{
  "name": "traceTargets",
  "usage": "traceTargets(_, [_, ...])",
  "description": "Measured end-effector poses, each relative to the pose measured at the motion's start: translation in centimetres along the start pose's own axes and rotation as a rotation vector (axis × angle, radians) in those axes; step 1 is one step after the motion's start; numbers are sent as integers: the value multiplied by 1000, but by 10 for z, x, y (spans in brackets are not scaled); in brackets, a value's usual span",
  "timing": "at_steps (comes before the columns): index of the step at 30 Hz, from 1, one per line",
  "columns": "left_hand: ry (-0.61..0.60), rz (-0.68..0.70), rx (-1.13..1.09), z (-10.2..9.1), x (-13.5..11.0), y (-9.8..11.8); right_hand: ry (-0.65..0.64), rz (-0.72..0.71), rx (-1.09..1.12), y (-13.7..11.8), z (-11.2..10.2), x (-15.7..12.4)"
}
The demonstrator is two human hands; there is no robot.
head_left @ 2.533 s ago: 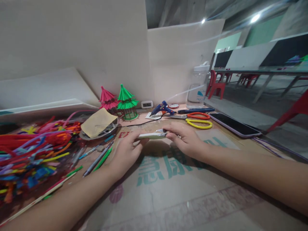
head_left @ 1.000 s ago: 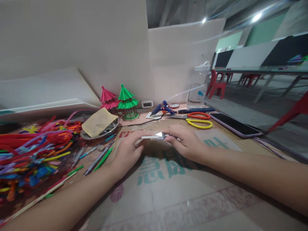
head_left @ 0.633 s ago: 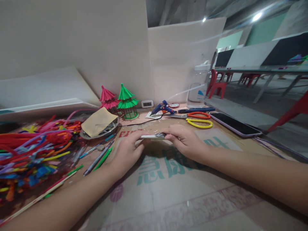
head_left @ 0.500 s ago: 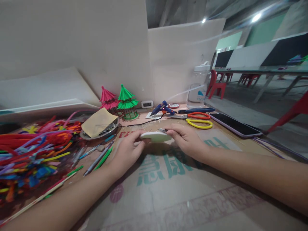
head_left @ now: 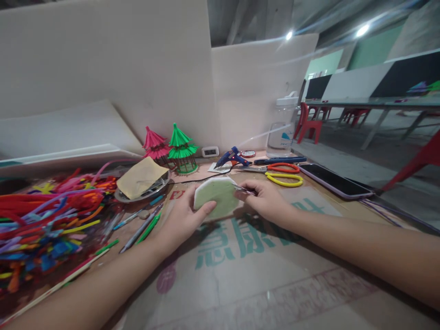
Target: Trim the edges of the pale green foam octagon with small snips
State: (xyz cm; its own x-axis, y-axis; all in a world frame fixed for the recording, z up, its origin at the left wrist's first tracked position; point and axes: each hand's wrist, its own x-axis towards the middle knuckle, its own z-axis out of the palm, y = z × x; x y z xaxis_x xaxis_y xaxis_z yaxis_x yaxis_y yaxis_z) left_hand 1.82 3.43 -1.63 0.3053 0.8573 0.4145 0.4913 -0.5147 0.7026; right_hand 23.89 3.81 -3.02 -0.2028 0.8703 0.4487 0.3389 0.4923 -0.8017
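Left hand (head_left: 185, 211): grips the pale green disc (head_left: 223, 195) by its left edge, thumb across its face.
Right hand (head_left: 259, 197): pinches a small metallic piece (head_left: 244, 189), perhaps a tool, at the right edge.
Pale green disc: tilted over the printed cardboard (head_left: 261, 284).
Glue gun (head_left: 233, 156): beyond, near the scissors (head_left: 283, 179).

A clear water bottle (head_left: 280, 132) and a phone (head_left: 335, 181) sit right of centre; red chairs (head_left: 311, 124) and a long table (head_left: 374, 102) occupy the upper right. A small white display (head_left: 210, 151) stands near the middle; bright fuzzy strips (head_left: 51, 220) heap at the left edge.
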Motion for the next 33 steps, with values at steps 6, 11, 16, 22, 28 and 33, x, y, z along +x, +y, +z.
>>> traceTargets(6, [10,-35,27,1,1,-5,-44,-59,-82,3,-1,-2])
traceTargets(11, [40,-12,81,1,-2,-4,69,-325,-251,-3,-11,-2])
traceTargets(16, [13,-8,129,0,-3,0,108,-424,-363,-2,-17,1])
traceTargets(22, [0,-2,124,0,-4,-1,92,-434,-419,1,-16,-1])
traceTargets(28, [-12,21,138,0,-5,-1,105,-420,-462,-1,-17,-1])
traceTargets(33, [-9,22,139,0,-6,-2,95,-429,-493,-2,-18,-1])
